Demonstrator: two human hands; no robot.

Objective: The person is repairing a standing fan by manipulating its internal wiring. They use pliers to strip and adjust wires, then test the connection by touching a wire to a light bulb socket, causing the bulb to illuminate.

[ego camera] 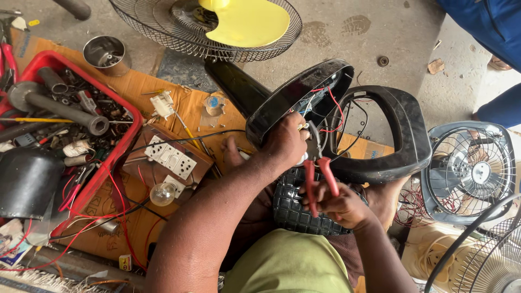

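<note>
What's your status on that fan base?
Left hand steadies black fan base. Right hand grips red pliers at its wires. Nothing blocking.

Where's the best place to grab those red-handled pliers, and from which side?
Take the pliers by the two red handles, from below, on the person's side. The handles splay toward the body and the right hand already wraps them; the metal jaws point up into the wires by the left hand.
</note>
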